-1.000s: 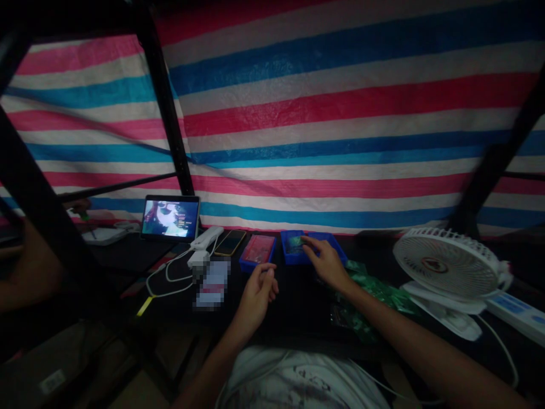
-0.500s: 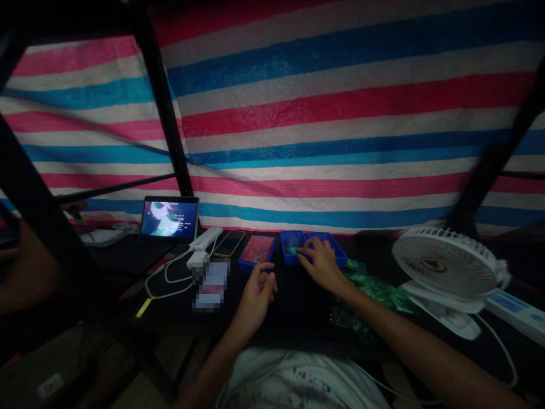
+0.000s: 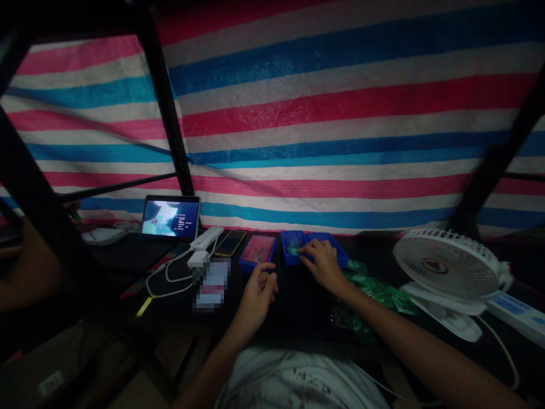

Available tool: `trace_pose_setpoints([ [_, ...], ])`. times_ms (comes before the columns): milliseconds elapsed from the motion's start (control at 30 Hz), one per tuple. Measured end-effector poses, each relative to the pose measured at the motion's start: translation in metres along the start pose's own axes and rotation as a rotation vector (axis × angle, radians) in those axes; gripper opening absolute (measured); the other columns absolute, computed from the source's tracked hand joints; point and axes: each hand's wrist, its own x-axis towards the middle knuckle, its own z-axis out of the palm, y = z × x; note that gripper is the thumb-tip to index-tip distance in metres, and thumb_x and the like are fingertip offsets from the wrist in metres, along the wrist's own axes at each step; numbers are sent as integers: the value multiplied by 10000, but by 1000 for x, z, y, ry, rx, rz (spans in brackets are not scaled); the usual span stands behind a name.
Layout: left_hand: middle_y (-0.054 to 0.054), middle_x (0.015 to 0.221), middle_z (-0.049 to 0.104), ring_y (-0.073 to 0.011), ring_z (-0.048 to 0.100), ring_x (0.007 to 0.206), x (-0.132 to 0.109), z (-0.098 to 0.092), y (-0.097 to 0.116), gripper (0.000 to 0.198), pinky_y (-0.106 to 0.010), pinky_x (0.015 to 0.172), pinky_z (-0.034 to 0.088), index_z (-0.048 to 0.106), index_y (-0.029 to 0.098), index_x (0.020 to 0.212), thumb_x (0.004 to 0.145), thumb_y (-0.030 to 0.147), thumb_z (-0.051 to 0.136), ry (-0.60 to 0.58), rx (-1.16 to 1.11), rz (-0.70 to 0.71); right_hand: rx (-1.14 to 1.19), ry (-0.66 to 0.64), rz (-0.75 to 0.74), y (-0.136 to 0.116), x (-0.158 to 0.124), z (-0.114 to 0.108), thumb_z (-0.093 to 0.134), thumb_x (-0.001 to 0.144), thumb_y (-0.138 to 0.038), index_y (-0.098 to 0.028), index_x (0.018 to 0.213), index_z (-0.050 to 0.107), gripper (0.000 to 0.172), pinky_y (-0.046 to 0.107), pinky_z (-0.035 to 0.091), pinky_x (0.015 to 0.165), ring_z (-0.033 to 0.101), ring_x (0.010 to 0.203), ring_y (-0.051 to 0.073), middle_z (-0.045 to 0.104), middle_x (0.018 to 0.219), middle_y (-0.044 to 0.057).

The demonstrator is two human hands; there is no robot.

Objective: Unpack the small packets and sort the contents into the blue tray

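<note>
My right hand (image 3: 321, 264) rests over a blue divided plastic tray (image 3: 336, 251), its fingertips at a small greenish item (image 3: 292, 248) in the tray's left compartment. The hand hides much of the tray, and nothing shows held in its fingers. My left hand (image 3: 258, 298) hangs just above the dark tabletop (image 3: 289, 312), fingers curled and empty as far as I can see. Just beyond it stands a smaller blue tray (image 3: 258, 251) holding something red.
A tablet (image 3: 170, 218), a phone (image 3: 230, 243), a white power bank (image 3: 206, 238) and tangled white cables sit at the back left. A white fan (image 3: 447, 264), green plastic bags (image 3: 374, 295) and a power strip (image 3: 517, 315) lie right. Black posts (image 3: 164, 102) stand before a striped tarp (image 3: 340, 113).
My right hand has shifted slightly toward me and left within the blue tray. My left hand has barely moved. The picture on the tablet has changed.
</note>
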Motion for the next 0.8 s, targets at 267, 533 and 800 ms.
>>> trace_pose_setpoints([
  [267, 49, 692, 540, -105, 491, 532, 0, 1, 2, 395, -213, 504, 367, 551, 191, 1150, 904, 496, 602, 4, -26, -15, 84, 110, 28, 5, 8, -13, 571, 968, -256, -247, 1018, 741, 177, 369, 390, 857, 568, 1013, 267, 665, 1049, 76],
  [533, 42, 703, 549, -107, 500, 543, 0, 1, 2, 384, -214, 503, 366, 555, 191, 1156, 907, 479, 603, 9, -22, -13, -101, 233, 66, 16, 11, -31, 449, 1017, -237, -206, 1151, 666, 257, 306, 428, 739, 624, 871, 221, 602, 1055, 81],
  [800, 39, 717, 553, -101, 501, 553, 1, -1, -2, 363, -206, 506, 368, 547, 189, 1171, 932, 459, 590, -4, -20, -8, -366, -29, 245, 35, 14, -44, 521, 976, -238, -221, 1074, 643, 157, 295, 297, 566, 642, 757, 220, 642, 1081, 83],
])
